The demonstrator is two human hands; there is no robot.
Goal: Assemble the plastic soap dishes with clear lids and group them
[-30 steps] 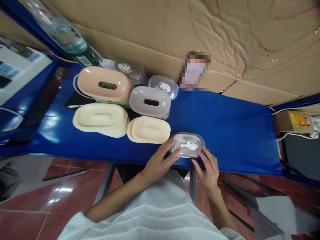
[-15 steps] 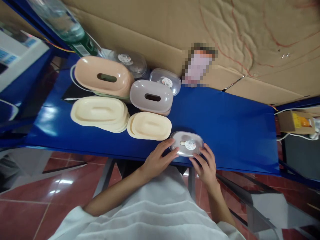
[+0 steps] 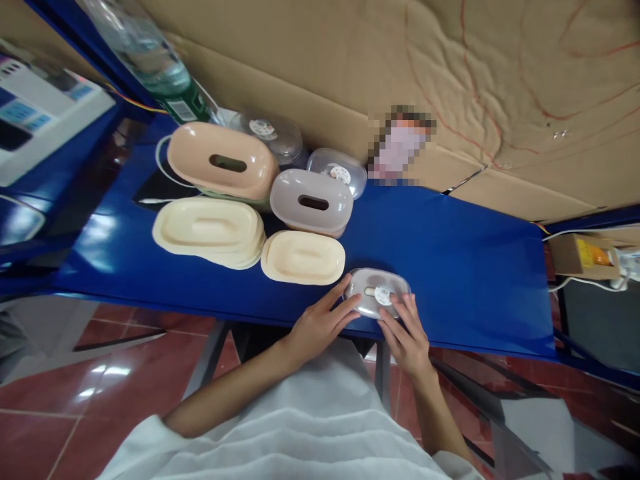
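A small oval box (image 3: pixel 368 308) with a clear plastic lid (image 3: pixel 361 280) sits at the table's front edge. Under the lid shows a greyish top with a pale slot, and a round white label (image 3: pixel 383 295) is stuck on it. My left hand (image 3: pixel 320 323) grips the box's left end, thumb and fingertips at the rim. On the other side my right hand (image 3: pixel 407 337) holds the right end, its fingertips lying over the lid near the label. Just left of the box are cream oval lids (image 3: pixel 304 257), stacked.
Behind stand a stack of peach slotted tops (image 3: pixel 190 153), a grey slotted top (image 3: pixel 285 200), clear lids (image 3: pixel 345 163) and a large bottle (image 3: pixel 155 70). More cream lids (image 3: pixel 205 223) lie left on the blue table (image 3: pixel 450 267). Cardboard (image 3: pixel 310 53) lines the back.
The right hand's fingers have moved from the box's right rim further onto the lid, towards the label. The left hand stays at the left end. The camera view has shifted slightly.
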